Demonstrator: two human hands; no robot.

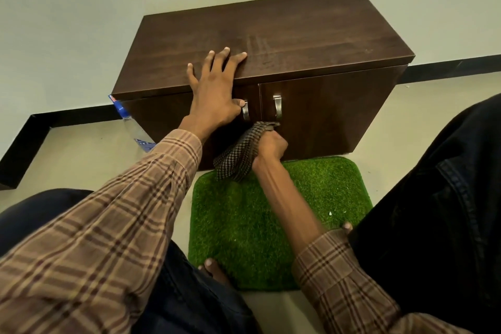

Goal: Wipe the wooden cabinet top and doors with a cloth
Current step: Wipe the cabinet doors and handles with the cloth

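A low dark brown wooden cabinet [298, 35] stands against the wall, with two doors and two metal handles [277, 106]. My left hand [217, 84] lies flat on the front edge of the top, fingers spread, thumb hanging down by the left handle [245, 111]. My right hand [269, 146] is closed around a brown checked cloth [241, 154] and presses it against the doors just below the handles. The cloth's loose end hangs down to the left of my wrist.
A green artificial-grass mat [311, 198] lies on the floor in front of the cabinet, with my toes [214, 268] on its near edge. A plastic bottle with a blue label [130, 125] stands at the cabinet's left side. Black skirting runs along the wall. My knees flank the mat.
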